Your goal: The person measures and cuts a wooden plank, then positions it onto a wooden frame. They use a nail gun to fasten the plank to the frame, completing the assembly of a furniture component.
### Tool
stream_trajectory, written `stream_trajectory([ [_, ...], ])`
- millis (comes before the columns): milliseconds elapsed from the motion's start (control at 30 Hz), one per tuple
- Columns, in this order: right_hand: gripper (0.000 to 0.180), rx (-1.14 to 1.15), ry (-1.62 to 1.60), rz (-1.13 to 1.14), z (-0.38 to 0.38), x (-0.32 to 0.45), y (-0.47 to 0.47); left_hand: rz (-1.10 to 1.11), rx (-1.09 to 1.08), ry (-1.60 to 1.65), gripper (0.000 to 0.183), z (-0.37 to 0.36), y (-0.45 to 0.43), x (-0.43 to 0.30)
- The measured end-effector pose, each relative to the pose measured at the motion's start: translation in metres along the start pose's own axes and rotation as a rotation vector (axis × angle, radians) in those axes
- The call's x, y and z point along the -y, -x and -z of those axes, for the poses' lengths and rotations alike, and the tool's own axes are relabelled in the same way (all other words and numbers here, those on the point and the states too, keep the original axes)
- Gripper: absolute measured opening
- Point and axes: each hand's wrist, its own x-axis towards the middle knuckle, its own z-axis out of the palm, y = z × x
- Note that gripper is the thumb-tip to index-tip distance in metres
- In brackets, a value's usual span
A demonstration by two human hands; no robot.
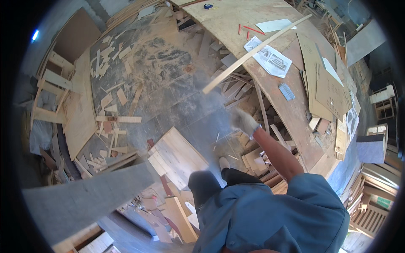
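Observation:
My right hand (243, 120), in a light work glove, is stretched out low beside the workbench edge; blur hides its fingers, and whether it holds anything is unclear. My left hand is out of view. Beyond the glove, a long thin wooden strip (257, 52) lies slantwise across the plywood workbench (227, 22), its near end jutting past the edge. Under the strip rests a sheet of printed drawings (272, 60). Red pencils (254, 30) and a white sheet (274, 25) lie near it. A small grey-blue block (286, 91) sits closer to the bench edge.
Wood offcuts (234, 83) are heaped beneath the bench, and more scraps (110, 104) litter the dusty tiled floor. A pale wooden panel (177, 155) lies by my legs. Brown sheets (329, 85) are stacked on the bench. A blue tape measure (208, 6) lies at its far end.

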Motion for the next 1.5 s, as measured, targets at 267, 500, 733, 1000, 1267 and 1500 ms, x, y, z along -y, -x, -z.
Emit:
stream_trajectory([
  [267,0.043,-0.161,-0.443,0.180,-0.110,0.127,-0.131,-0.081,0.169,-0.235,0.038,0.042,-0.133,-0.151],
  [500,0.033,-0.648,-0.266,0.250,-0.102,0.153,-0.108,-0.317,0.474,-1.071,0.038,0.145,-0.330,-0.287],
  [733,0.029,-1.153,0.112,0.163,-0.114,0.155,-0.073,-0.981,0.225,-1.657,0.029,0.169,-0.547,-0.557],
  [1000,0.032,-1.382,0.411,0.060,-0.118,0.155,-0.115,-0.097,0.426,-0.247,0.023,0.019,-0.616,-0.811],
  [1267,0.042,-1.866,0.103,0.138,-0.240,0.055,-0.079,-0.212,0.972,-0.850,0.025,-0.172,-0.621,-0.861],
  [1500,0.032,-1.883,-0.830,-0.109,-0.408,-0.221,-0.149,-0.360,1.096,-1.480,0.039,-0.245,-0.539,-0.899],
])
